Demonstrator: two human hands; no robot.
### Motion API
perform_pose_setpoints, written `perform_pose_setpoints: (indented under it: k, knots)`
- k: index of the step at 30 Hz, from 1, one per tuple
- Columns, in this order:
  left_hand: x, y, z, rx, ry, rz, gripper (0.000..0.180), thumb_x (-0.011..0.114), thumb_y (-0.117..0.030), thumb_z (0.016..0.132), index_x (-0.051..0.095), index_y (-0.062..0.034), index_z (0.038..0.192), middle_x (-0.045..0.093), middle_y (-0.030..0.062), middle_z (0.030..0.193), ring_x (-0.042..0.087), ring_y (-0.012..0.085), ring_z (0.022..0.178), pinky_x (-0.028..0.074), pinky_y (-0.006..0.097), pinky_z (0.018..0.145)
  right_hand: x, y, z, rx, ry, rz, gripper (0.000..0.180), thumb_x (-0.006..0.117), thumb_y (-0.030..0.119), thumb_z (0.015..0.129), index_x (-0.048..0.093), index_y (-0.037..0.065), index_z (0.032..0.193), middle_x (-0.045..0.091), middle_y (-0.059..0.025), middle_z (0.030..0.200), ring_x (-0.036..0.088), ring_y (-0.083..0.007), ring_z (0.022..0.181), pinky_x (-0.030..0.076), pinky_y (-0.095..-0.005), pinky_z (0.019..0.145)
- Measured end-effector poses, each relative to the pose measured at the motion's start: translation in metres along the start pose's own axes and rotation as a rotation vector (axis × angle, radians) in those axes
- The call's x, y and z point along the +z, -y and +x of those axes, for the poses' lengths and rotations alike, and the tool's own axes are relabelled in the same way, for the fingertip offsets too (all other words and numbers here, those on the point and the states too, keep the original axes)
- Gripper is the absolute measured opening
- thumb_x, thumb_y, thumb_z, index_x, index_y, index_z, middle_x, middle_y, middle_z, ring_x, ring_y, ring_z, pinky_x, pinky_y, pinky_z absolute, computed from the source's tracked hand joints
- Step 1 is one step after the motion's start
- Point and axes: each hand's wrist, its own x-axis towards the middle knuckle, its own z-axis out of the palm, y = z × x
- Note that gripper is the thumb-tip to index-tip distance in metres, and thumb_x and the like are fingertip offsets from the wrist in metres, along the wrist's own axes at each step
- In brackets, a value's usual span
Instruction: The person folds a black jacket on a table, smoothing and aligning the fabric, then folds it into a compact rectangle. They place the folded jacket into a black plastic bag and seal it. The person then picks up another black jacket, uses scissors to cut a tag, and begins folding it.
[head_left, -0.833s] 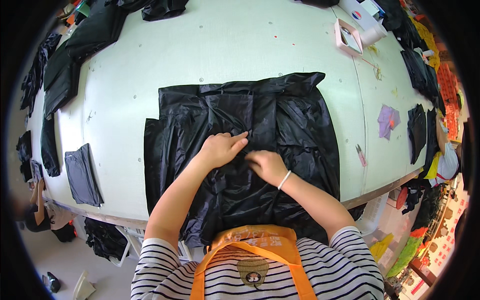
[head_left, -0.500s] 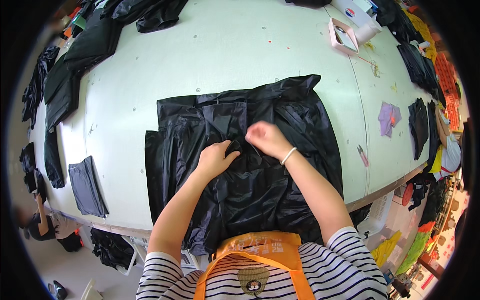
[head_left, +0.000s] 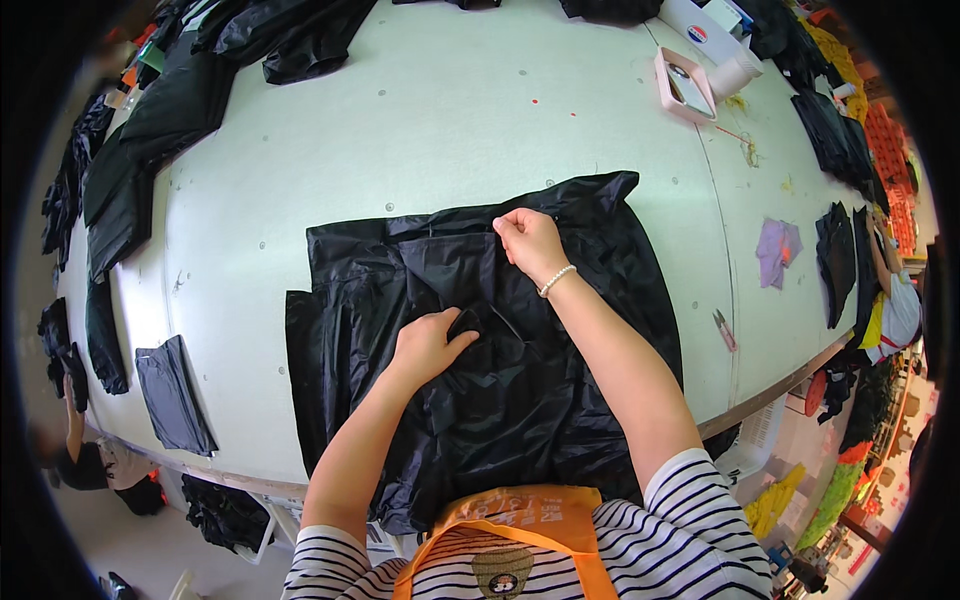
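Note:
A shiny black garment lies wrinkled on the pale table in front of me, its near end at my orange apron. My left hand is closed on a raised fold in its middle, thumb to the right and fingers over the cloth. Farther up and to the right, my right hand, with a beaded bracelet at its wrist, is closed in a pinch just above the garment's upper part. Whatever sits between those fingertips is too small to make out.
Thread snips and a lilac cloth scrap lie on the right of the pale table. A pink tray stands beyond them. Folded dark cloth rests at left; black garments pile along the far left. Other people work at both sides.
My right hand has risen away from my left, toward the garment's far edge, its fingers pinched. The left hand keeps its grip on the fold. The whole view has shifted slightly.

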Motion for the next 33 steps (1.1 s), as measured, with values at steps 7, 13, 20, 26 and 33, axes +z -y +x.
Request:
perform_pose_setpoints:
  k: [7,13,20,26,33]
  knots:
    - [0.004,-0.003,0.003,-0.056,-0.005,0.088,0.036,0.066,-0.037,0.082,0.059,-0.0060,0.098,0.066,0.0168,0.079,0.064,0.0350,0.080,0.050,0.044,0.066,-0.013,0.019,-0.006,0.493,0.233,0.596,0.020,0.053,0.017,0.095,0.051,0.006,0.078,0.044,0.0041,0.062,0.036,-0.0046,0.048,0.028,-0.0205,0.043]
    - [0.009,-0.006,0.004,-0.093,-0.015,0.117,0.040,0.066,-0.039,0.081,0.059,-0.0046,0.101,0.065,0.0185,0.082,0.064,0.0366,0.080,0.050,0.044,0.067,-0.029,0.024,-0.012,0.570,0.344,0.719,0.020,0.052,0.018,0.096,0.050,0.009,0.078,0.044,0.0046,0.064,0.035,-0.0044,0.049,0.027,-0.0199,0.045]
    - [-0.034,-0.031,0.017,-0.017,-0.124,0.077,0.040,0.077,-0.036,0.070,0.065,-0.0058,0.094,0.062,0.0087,0.077,0.062,0.0250,0.076,0.049,0.037,0.066,-0.022,0.011,-0.020,0.303,0.262,0.347,0.019,0.057,0.021,0.093,0.059,0.005,0.082,0.058,-0.0012,0.068,0.052,-0.0086,0.052,0.041,-0.0222,0.046]
    - [-0.025,-0.061,0.077,0.113,-0.520,-0.035,0.027,0.075,-0.019,0.074,0.063,-0.0028,0.092,0.062,0.0126,0.100,0.061,0.0314,0.092,0.049,0.036,0.077,-0.015,0.005,-0.025,0.088,0.165,0.370,0.020,0.057,0.020,0.092,0.061,0.001,0.085,0.059,-0.0030,0.067,0.052,-0.0095,0.053,0.042,-0.0243,0.047]
    - [-0.013,-0.031,0.088,0.031,-0.522,-0.245,0.008,0.067,-0.004,0.075,0.062,-0.0009,0.081,0.058,0.0063,0.081,0.051,0.0142,0.061,0.042,0.026,0.057,-0.090,0.022,-0.060,-0.182,-0.097,0.218,0.017,0.057,0.016,0.093,0.061,0.002,0.102,0.064,-0.0037,0.077,0.060,-0.0107,0.066,0.050,-0.0245,0.062]
